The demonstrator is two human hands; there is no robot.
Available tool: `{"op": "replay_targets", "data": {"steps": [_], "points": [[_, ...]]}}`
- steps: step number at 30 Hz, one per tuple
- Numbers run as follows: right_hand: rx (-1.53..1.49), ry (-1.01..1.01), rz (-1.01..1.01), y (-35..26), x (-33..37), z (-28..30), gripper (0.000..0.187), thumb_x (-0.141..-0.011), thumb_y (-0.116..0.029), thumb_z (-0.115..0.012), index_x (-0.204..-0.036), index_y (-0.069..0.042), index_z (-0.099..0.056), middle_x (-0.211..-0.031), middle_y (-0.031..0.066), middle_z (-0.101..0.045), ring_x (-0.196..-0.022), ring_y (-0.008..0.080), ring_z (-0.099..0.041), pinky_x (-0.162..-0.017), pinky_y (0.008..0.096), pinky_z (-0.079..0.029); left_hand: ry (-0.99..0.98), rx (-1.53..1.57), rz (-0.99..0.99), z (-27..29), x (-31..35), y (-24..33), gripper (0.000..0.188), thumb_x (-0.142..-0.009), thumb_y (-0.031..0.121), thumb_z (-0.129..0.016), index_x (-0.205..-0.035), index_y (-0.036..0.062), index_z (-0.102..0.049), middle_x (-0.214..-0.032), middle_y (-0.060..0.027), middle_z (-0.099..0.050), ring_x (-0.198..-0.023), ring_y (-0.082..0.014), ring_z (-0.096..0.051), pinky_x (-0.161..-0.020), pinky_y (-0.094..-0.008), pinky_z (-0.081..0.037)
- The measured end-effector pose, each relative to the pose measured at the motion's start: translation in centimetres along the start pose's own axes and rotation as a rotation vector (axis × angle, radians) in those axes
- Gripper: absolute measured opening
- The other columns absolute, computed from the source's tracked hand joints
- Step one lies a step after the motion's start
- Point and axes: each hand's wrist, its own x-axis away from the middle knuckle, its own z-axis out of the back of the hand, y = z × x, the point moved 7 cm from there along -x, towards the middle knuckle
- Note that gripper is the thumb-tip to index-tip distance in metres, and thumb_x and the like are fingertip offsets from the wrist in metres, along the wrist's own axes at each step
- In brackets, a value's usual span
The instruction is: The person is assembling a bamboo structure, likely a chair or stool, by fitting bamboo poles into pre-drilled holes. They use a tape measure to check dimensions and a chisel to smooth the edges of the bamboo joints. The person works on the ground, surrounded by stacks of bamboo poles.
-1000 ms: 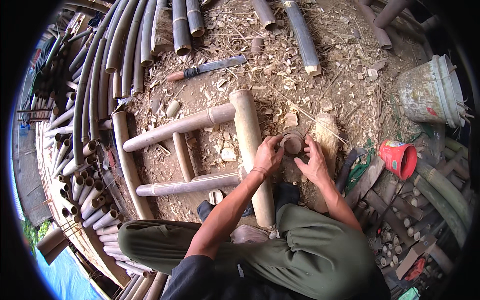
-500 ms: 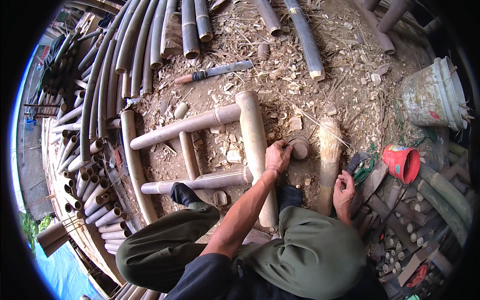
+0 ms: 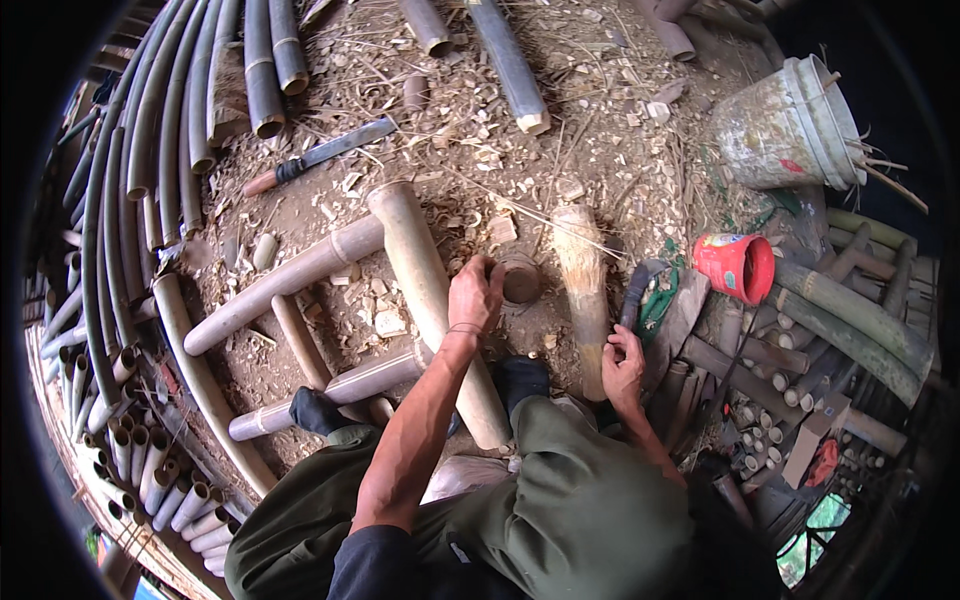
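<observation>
My left hand [image 3: 475, 298] reaches past the thick post of a bamboo frame [image 3: 425, 290], its fingers bent together beside a short round brown piece [image 3: 520, 280]. Whatever is in those fingers is hidden. My right hand [image 3: 623, 368] is curled just right of a bamboo length with a shaved, frayed upper end [image 3: 580, 260]. Its fingertips come close to the lower end of a dark tool handle [image 3: 635, 295]; whether they touch it or hold anything is unclear. The frame lies on the ground with two long rails and a short crosspiece between them.
A long knife [image 3: 320, 155] lies among wood chips beyond the frame. Bamboo poles [image 3: 165, 110] crowd the far left. On the right are a tipped red tub [image 3: 735, 268], a dirty white bucket [image 3: 785, 125] and piled bamboo offcuts [image 3: 765, 430].
The view has swung right, so everything sits further left in the picture. My left hand stays beside the round piece. More of my right forearm shows, its hand still near the handle.
</observation>
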Motion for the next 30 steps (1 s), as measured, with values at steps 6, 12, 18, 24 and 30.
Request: {"op": "replay_targets", "data": {"steps": [6, 12, 18, 24, 30], "points": [[-0.1, -0.056, 0.002, -2.8, 2.5, -0.5, 0.034, -0.084, 0.003, -0.06, -0.119, -0.002, -0.06, -0.095, 0.0096, -0.063, -0.081, 0.0201, -0.063, -0.071, 0.0311, -0.052, -0.079, 0.473, 0.296, 0.1, 3.3, -0.2, 0.021, -0.098, 0.018, -0.057, -0.104, -0.0019, -0.061, -0.079, -0.0067, -0.069, -0.072, -0.0152, -0.07, -0.066, -0.0277, -0.056], [-0.053, -0.198, 0.083, -2.6, 4.3, -1.4, 0.031, -0.088, -0.002, -0.058, -0.119, -0.001, -0.058, -0.097, 0.0107, -0.062, -0.083, 0.0194, -0.063, -0.071, 0.0311, -0.052, 0.005, 0.629, 0.265, 8.8, 4.6, -3.2, 0.029, -0.097, 0.026, -0.063, -0.108, -0.0019, -0.06, -0.085, -0.0067, -0.064, -0.073, -0.0159, -0.07, -0.064, -0.0276, -0.057], [-0.177, -0.433, 0.206, -3.3, 3.6, -6.9, 0.035, -0.086, -0.002, -0.06, -0.121, -0.002, -0.059, -0.092, 0.0096, -0.064, -0.077, 0.0183, -0.063, -0.068, 0.0302, -0.053, 0.335, 0.796, 0.413, 18.4, 6.3, -11.4, 0.021, -0.095, 0.01, -0.064, -0.109, -0.0053, -0.062, -0.089, -0.0109, -0.069, -0.077, -0.0198, -0.071, -0.072, -0.0306, -0.062], [-0.382, -0.918, -0.102, -6.8, 4.2, -16.8, 0.05, -0.086, -0.006, -0.065, -0.133, 0.003, -0.05, -0.108, 0.0169, -0.065, -0.089, 0.0202, -0.065, -0.074, 0.0306, -0.054, 0.257, -0.283, 0.249, 16.5, 12.1, -13.5, 0.024, -0.089, 0.019, -0.064, -0.11, 0.0087, -0.067, -0.098, -0.0164, -0.07, -0.089, -0.0306, -0.07, -0.078, -0.0431, -0.055], [0.007, -1.054, 0.067, -11.2, 7.0, -17.9, 0.059, -0.081, -0.035, -0.076, -0.119, 0.006, -0.057, -0.098, 0.0212, -0.07, -0.087, 0.0291, -0.068, -0.08, 0.0392, -0.052, 0.15, -0.466, 0.357, 14.4, 14.8, -14.5, 0.017, -0.092, 0.019, -0.051, -0.1, 0.0082, -0.061, -0.103, -0.0176, -0.065, -0.09, -0.0422, -0.065, -0.077, -0.0526, -0.052]]}}
